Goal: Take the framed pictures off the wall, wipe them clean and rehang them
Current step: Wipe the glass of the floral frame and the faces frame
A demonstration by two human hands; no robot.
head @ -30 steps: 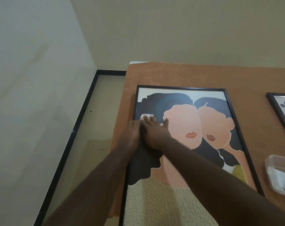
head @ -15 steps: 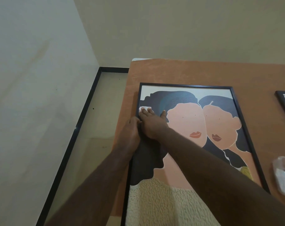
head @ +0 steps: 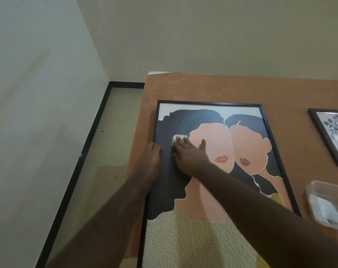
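Rightward since before, right hand (head: pixel 189 155) — fingers (head: pixel 180 144) flat — presses white wipe (head: pixel 177 137) on framed picture (head: pixel 212 190).

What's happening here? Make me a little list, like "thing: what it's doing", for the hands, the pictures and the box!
big picture: lies flat on the orange table, black frame, two painted faces
right hand: presses a white cloth on the picture's dark part
left hand: rests on the frame's left edge
small picture: lies on the table at the right, flowers in it, apart from the big one
clear box: on the table at the right, something white inside
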